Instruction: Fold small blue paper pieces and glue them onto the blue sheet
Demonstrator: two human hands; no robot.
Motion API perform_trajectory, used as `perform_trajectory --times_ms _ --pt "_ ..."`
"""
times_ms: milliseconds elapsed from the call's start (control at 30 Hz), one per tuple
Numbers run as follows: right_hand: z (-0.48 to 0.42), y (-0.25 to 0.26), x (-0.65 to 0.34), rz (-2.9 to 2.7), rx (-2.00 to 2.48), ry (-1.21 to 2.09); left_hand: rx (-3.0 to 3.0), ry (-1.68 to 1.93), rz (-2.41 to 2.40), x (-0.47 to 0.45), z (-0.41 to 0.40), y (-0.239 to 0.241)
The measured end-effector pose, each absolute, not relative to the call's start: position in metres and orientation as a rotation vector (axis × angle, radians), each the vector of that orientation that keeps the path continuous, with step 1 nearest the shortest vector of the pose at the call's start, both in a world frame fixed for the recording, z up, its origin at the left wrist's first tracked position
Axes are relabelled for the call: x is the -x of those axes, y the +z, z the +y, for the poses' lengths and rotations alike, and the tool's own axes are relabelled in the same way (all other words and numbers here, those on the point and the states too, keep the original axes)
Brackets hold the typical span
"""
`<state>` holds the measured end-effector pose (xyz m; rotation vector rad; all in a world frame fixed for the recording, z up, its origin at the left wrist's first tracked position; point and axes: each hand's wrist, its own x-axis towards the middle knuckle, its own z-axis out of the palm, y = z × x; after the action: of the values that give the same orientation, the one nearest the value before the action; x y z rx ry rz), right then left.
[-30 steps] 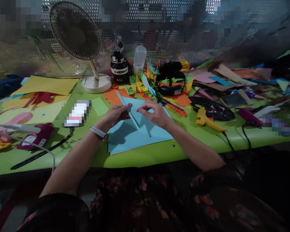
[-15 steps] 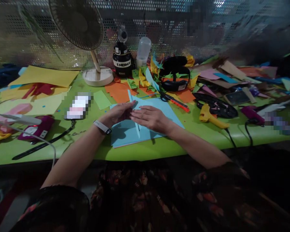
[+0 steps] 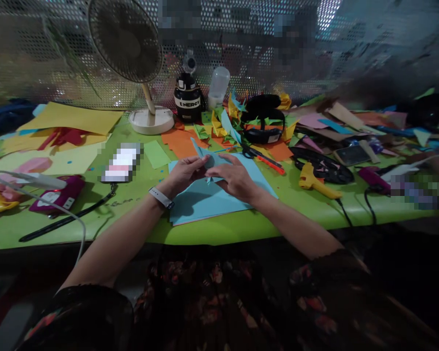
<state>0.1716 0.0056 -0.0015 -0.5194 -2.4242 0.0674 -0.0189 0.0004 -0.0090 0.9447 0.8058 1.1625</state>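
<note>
A small folded piece of light blue paper [image 3: 204, 155] is held up between my two hands. My left hand [image 3: 185, 174], with a pale watch band at its wrist, pinches the paper's left side, thumb on top. My right hand [image 3: 236, 178] grips the right side with bent fingers that cover part of the folds. Underneath both hands lies a stack of blue paper sheets [image 3: 201, 207] near the table's front edge. Scissors with orange-red handles [image 3: 270, 165] rest just beyond the stack's right side.
At the back stand a fan [image 3: 151, 121], a black bottle [image 3: 188, 100] and folded paper pieces [image 3: 223, 124]. A phone [image 3: 122, 163] and a purple glue gun [image 3: 58, 195] lie left. A yellow glue gun [image 3: 316, 181] and a black tray [image 3: 329, 168] lie right.
The folded paper has been turned in my hands; its long lower point no longer hangs down in view. My right fingers have gone from flat to bent. The camera view has shifted slightly.
</note>
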Motion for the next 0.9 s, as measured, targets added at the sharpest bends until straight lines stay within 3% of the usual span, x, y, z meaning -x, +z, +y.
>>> perform_trajectory --times_ms 900 --pt "0.011 -0.006 -0.166 -2.269 1.079 0.128 -1.231 1.275 0.890 0.000 -0.014 -0.012"
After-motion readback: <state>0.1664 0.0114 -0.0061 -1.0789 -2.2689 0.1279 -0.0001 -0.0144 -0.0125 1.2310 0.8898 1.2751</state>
